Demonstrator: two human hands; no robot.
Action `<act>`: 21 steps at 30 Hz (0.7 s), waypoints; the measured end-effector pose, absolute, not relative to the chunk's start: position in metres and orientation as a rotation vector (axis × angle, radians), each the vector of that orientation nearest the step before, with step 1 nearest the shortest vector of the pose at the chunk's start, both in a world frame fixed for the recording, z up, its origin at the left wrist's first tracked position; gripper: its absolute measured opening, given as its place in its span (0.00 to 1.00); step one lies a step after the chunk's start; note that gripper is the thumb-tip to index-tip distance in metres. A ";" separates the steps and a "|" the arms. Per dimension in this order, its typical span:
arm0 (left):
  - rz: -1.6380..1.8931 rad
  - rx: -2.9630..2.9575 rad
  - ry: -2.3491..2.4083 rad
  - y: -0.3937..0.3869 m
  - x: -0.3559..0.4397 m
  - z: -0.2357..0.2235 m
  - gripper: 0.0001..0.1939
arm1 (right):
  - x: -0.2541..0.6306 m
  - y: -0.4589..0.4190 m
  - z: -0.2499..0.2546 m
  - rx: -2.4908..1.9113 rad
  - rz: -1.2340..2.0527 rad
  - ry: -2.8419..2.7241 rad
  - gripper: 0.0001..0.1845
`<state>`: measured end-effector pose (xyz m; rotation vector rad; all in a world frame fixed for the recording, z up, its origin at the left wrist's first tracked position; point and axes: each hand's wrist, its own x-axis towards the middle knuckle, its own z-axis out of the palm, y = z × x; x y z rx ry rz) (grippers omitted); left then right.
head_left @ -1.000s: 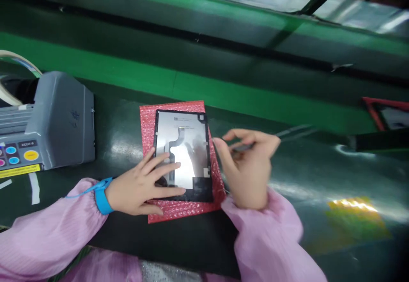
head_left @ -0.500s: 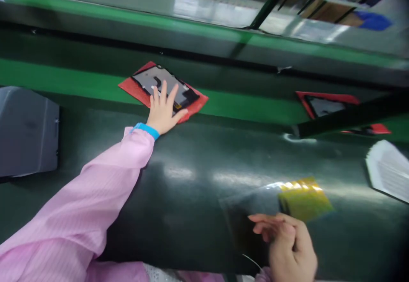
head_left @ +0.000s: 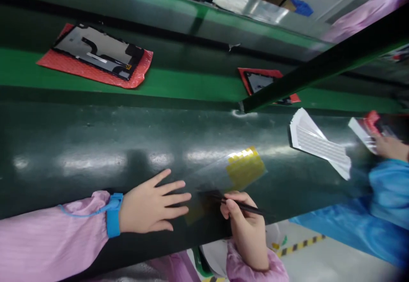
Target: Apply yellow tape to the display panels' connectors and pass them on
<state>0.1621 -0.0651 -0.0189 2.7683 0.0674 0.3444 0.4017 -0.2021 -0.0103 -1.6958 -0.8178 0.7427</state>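
Observation:
My left hand (head_left: 153, 205) is open with its fingers spread, just above or on the dark bench, its fingertips close to the left edge of a clear sheet. My right hand (head_left: 244, 226) pinches black tweezers (head_left: 251, 208), whose tips point left over the lower part of that sheet. Yellow film labels (head_left: 245, 168) cover the right end of the clear sheet (head_left: 209, 173). Farther off at the upper left, a screen panel (head_left: 107, 45) with its back up rests on a red bubble bag (head_left: 68, 68). Neither hand touches it.
A second panel (head_left: 260, 82) on red wrap lies partly behind a dark slanted post (head_left: 306, 69). White label sheets (head_left: 319, 143) lie fanned out to the right. At the far right, a co-worker's hand (head_left: 391, 147) in a blue sleeve is by another red-wrapped item.
My left hand has left the screen panel and come down to the clear sheet. The view has swung right, bringing in the co-worker's arm. The tweezers in my right hand now show clearly.

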 end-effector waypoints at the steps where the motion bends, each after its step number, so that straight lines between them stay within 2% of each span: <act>1: 0.342 2.774 0.142 -0.062 0.161 -0.019 0.21 | 0.398 -0.201 -0.009 -1.682 0.765 -0.830 0.10; 4: 0.324 2.805 0.357 -0.047 0.161 -0.018 0.19 | 0.382 -0.194 -0.004 -1.702 0.823 -0.863 0.11; 8: 0.320 2.836 0.358 -0.039 0.162 -0.016 0.20 | 0.359 -0.180 -0.005 -1.746 0.781 -0.877 0.11; 14: 0.292 2.814 0.422 -0.043 0.163 -0.016 0.29 | 0.353 -0.163 -0.008 -1.823 0.845 -0.927 0.14; 21: 0.268 2.802 0.421 -0.042 0.162 -0.015 0.28 | 0.357 -0.158 -0.009 -1.789 0.996 -0.830 0.16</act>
